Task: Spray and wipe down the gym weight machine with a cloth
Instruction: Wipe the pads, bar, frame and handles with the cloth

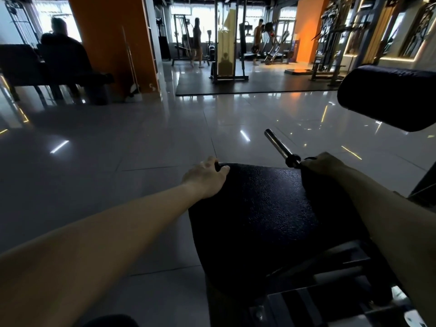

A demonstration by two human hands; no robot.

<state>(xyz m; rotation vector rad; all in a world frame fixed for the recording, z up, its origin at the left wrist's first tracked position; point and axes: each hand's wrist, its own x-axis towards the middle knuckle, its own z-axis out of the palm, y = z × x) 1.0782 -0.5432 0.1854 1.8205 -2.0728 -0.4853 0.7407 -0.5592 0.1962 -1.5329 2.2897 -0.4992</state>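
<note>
At far left corner of black seat pad [254,208], left hand [207,178] grips pad edge, thumb on top, fingers curled over far side. Right hand [323,164] at pad's far right corner, just beside chrome peg [276,142]; fingers hidden, cannot tell whether it grips anything. Pad lies between both forearms. Black roller pad [389,97] beyond pad's right side, above glossy tiled floor [118,149].

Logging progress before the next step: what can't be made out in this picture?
Head view only.
1. Right hand: fingers hidden behind its back, in shadow; a cloth cannot be confirmed.
2. Spray bottle: none in frame.
3. Black pad: too dark to tell wet or wiped.
4. Roller pad: cut off by the right edge.
</note>
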